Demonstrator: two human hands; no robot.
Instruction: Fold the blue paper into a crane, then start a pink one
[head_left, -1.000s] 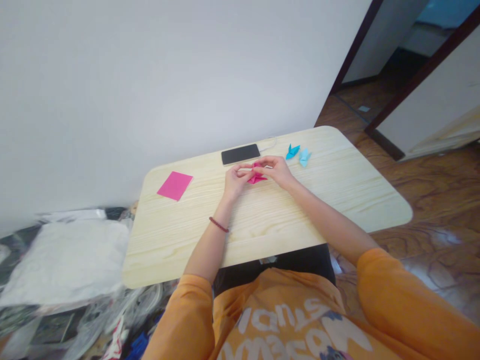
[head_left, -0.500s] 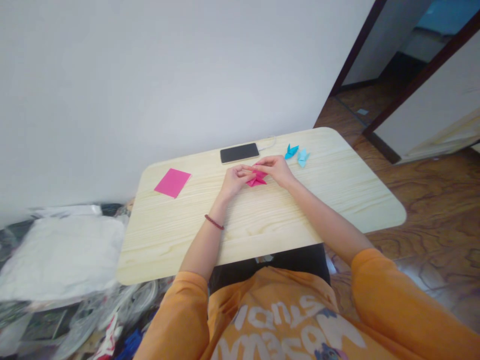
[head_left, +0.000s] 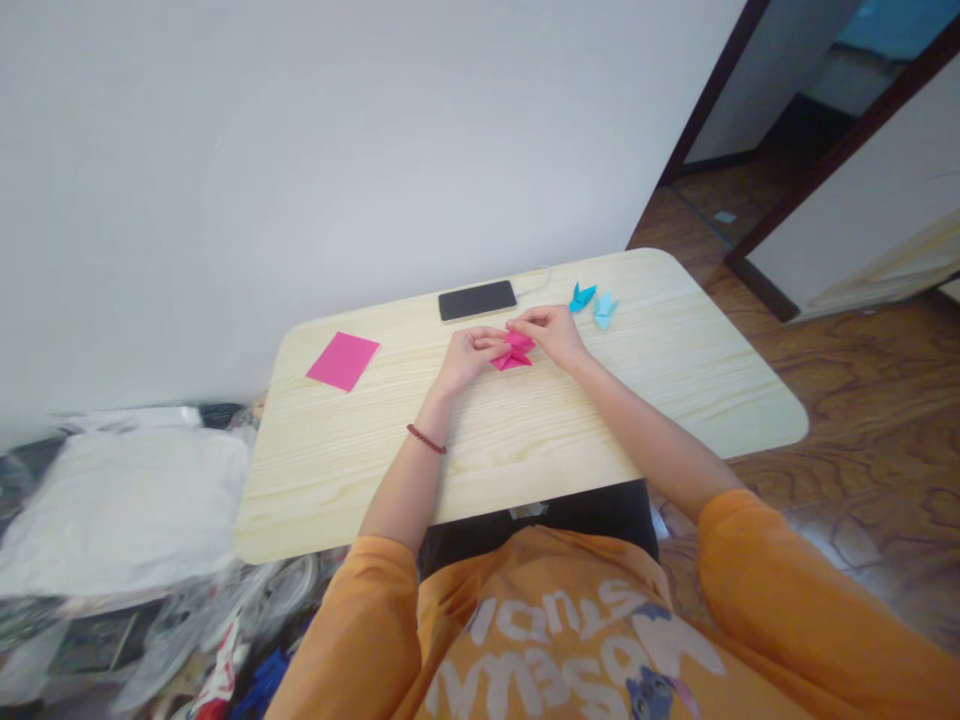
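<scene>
Pink folded paper (head_left: 517,353) sits mid-table (head_left: 540,450), pinched between the left hand's (head_left: 466,360) curled fingers and the right hand's (head_left: 555,333) bent fingertips, apparently for steadiness; phone (head_left: 478,301), teal piece (head_left: 581,298), light-blue piece (head_left: 604,311) and pink square (head_left: 343,361) lie apart, presumably leaving room.

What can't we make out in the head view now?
All in the head view:
Pink folded paper: partly hidden by the left hand.
Right hand: pinching or merely touching, too small to tell.
Shirt lettering: partly cut off, bottom edge.
Lower-left clutter: blurred, cut off below.
</scene>
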